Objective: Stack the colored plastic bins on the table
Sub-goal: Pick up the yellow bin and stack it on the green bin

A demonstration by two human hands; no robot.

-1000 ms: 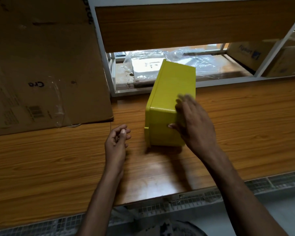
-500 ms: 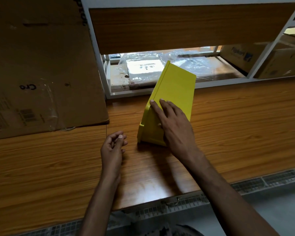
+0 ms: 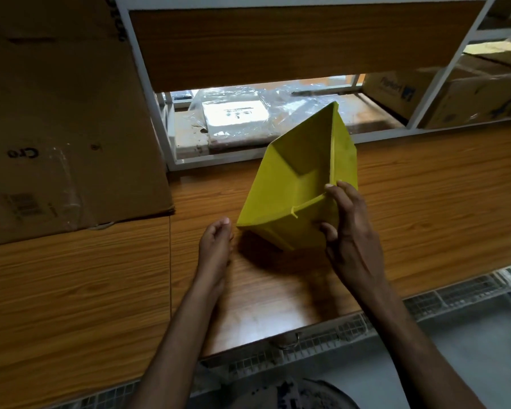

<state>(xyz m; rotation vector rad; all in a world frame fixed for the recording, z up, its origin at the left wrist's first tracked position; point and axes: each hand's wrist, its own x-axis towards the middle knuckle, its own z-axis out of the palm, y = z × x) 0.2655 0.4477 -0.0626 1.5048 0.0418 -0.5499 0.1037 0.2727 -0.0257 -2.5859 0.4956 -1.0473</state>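
Yellow bin [image 3: 289, 184] flipped mouth-up (tilted), long axis away, right hand [image 3: 353, 234] grip closed on rim, left hand [image 3: 216, 246] loose.

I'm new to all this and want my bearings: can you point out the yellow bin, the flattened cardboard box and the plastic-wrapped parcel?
yellow bin [image 3: 281, 190]: head view, on its inner wall.
flattened cardboard box [image 3: 65, 119]: head view, on its broad face.
plastic-wrapped parcel [image 3: 233, 113]: head view, on its white label.
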